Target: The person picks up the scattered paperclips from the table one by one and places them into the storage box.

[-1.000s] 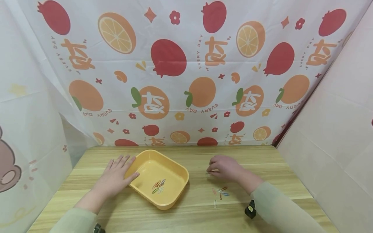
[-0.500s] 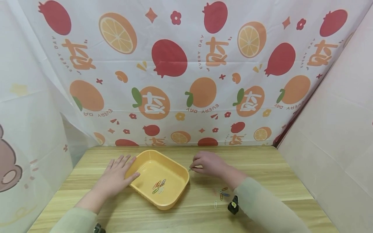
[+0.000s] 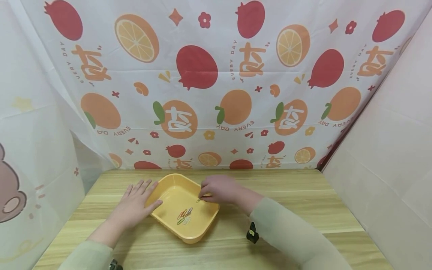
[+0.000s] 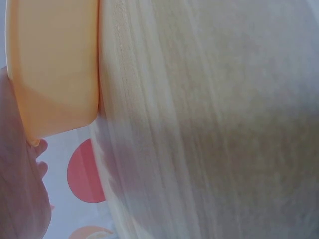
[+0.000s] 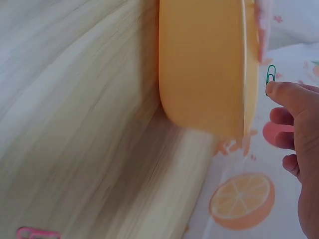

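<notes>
My right hand (image 3: 220,189) moved over the rectangular yellow plastic tray (image 3: 173,197), pinching a green wire paperclip (image 5: 271,75); spread left hand (image 3: 135,205) presumably steadies it.

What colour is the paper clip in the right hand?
Green; the right wrist view shows the paper clip best, pinched by the right hand.

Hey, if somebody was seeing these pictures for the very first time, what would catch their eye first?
Probably the cloth printed with big red and orange fruit, filling the background behind the wooden table. Next, the yellow tray on the table, with a small cluster of paper clips inside and the left hand at its left side. Then the right hand, pinching a green paper clip over the tray.
</notes>
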`<state>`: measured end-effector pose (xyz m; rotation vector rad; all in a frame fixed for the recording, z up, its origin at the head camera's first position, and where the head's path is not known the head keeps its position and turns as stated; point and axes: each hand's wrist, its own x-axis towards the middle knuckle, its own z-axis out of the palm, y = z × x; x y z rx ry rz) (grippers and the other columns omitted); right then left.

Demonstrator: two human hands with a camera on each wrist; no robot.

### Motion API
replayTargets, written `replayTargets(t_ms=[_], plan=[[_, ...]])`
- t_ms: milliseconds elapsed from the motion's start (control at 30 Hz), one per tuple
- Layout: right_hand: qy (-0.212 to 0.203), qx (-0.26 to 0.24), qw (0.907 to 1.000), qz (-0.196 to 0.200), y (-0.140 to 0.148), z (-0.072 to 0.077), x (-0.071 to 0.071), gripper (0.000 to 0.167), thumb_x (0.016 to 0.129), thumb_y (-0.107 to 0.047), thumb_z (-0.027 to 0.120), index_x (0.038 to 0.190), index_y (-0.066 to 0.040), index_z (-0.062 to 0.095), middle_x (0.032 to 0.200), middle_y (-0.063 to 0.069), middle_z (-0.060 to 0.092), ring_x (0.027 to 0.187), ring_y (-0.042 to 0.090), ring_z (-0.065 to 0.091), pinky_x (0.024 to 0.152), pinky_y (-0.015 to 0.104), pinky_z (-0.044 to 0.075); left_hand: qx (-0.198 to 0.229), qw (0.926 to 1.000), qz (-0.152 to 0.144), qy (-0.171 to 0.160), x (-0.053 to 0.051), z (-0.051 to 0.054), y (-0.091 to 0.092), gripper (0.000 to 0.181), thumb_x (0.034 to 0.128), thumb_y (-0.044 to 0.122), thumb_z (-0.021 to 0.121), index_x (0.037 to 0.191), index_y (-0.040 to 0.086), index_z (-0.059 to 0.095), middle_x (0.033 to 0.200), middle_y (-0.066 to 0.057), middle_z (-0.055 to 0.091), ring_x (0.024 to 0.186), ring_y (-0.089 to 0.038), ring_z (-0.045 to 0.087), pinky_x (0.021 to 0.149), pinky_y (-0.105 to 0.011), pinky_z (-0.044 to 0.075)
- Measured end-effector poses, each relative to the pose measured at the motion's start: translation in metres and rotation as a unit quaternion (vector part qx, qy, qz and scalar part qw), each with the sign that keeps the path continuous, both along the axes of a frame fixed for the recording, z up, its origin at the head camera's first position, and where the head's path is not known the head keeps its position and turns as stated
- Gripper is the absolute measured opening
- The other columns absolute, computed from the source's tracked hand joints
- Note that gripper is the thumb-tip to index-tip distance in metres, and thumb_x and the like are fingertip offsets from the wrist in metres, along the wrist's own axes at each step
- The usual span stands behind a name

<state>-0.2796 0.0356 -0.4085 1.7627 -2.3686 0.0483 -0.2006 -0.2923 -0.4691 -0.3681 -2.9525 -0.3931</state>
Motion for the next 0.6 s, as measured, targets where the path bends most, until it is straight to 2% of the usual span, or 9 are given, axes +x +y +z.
replayTargets(t_ms=[133, 333, 600], plan=[[-0.004, 0.030, 0.9995, 0.005, -0.019, -0.002, -0.002, 0.011, 0.094, -0.031, 0.070, 0.098, -0.028, 0.079, 0.088, -0.015, 0.063, 0.084, 0.002, 0.056, 0.073, 0.016, 0.047, -0.001, 1.0000, 0.001, -0.001, 0.000, 0.000, 0.000, 0.082, 0.0978, 0.063, 0.044, 0.157, 0.010, 0.027, 0.160, -0.023, 0.022, 0.147, -0.047, 0.013, 0.118, -0.054, -0.013], [0.012, 0.092, 0.9957, 0.006, -0.044, -0.004, -0.003, 0.012, 0.095, -0.032, 0.067, 0.099, -0.030, 0.079, 0.089, -0.014, 0.063, 0.083, 0.003, 0.057, 0.074, 0.017, 0.048, 0.003, 1.0000, 0.002, -0.004, 0.001, 0.001, 0.001, 0.080, 0.0981, 0.059, 0.048, 0.157, 0.009, 0.027, 0.160, -0.024, 0.021, 0.147, -0.048, 0.012, 0.118, -0.055, -0.013], [0.024, 0.187, 0.9821, 0.004, -0.070, -0.011, -0.004, 0.011, 0.096, -0.028, 0.066, 0.092, -0.031, 0.076, 0.085, -0.013, 0.057, 0.078, 0.007, 0.052, 0.071, 0.021, 0.046, 0.002, 1.0000, 0.003, -0.003, 0.000, -0.001, 0.000, 0.084, 0.0967, 0.067, 0.041, 0.157, 0.010, 0.028, 0.161, -0.024, 0.021, 0.147, -0.047, 0.013, 0.119, -0.055, -0.012]])
